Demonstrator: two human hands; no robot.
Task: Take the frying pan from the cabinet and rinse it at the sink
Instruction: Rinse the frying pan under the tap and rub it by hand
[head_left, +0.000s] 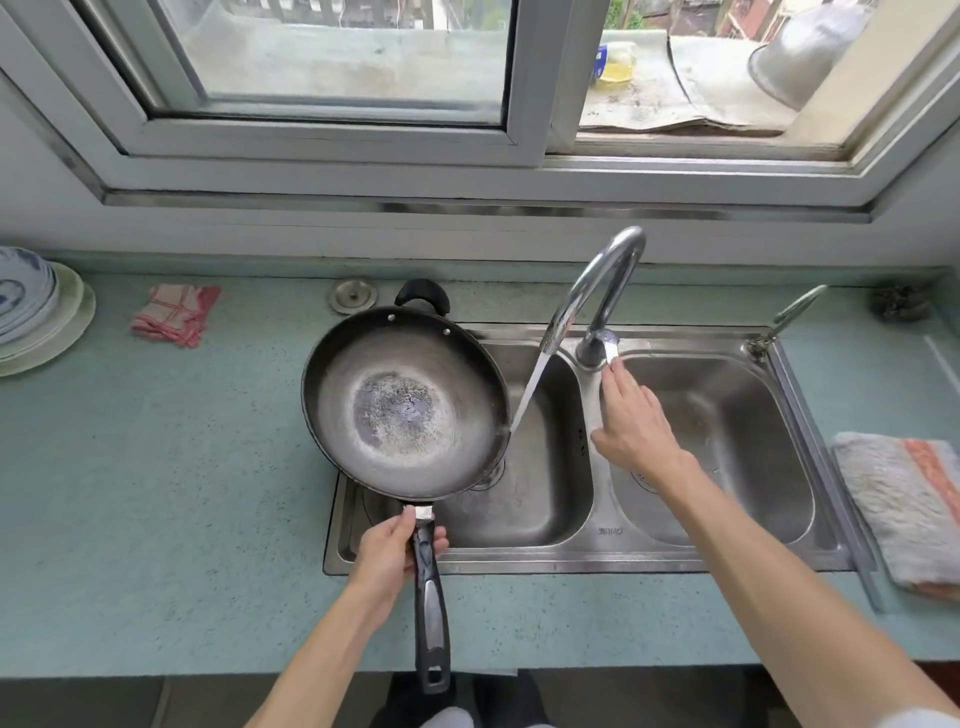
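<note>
Left hand (389, 548) holds frying pan (405, 410) over sink (545, 499) — water (531, 389) hits its rim.

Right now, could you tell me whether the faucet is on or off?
On: water streams from the faucet onto the right rim of the frying pan, over the left basin; the right hand touches its lever.

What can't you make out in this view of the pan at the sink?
Head view only:
- Left drain: mostly hidden under the frying pan.
- Faucet lever: its end is covered by the right hand.
- Stamped lettering on the sink: too small to read.
- Plates: cut off by the left edge.
- Cloth: cut off by the right edge.
</note>
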